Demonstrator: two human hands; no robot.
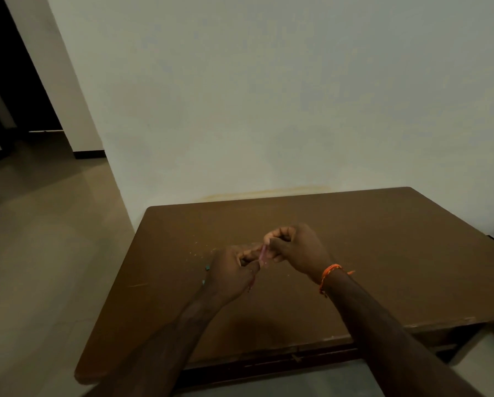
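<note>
A thin pink stick-like object [263, 254], small and blurred, is held between both hands above the brown table [383, 267]. My left hand [231, 275] pinches its lower end with curled fingers. My right hand [294, 249], with an orange thread band at the wrist, grips its upper end with fingers curled in. What the pink object is I cannot tell. Both hands hover over the table's left middle part.
Small pale specks [195, 255] are scattered on the table left of the hands, and two tiny teal bits [207, 268] lie by my left hand. A white wall stands behind the table. Tiled floor lies to the left, with a dark doorway at the far left.
</note>
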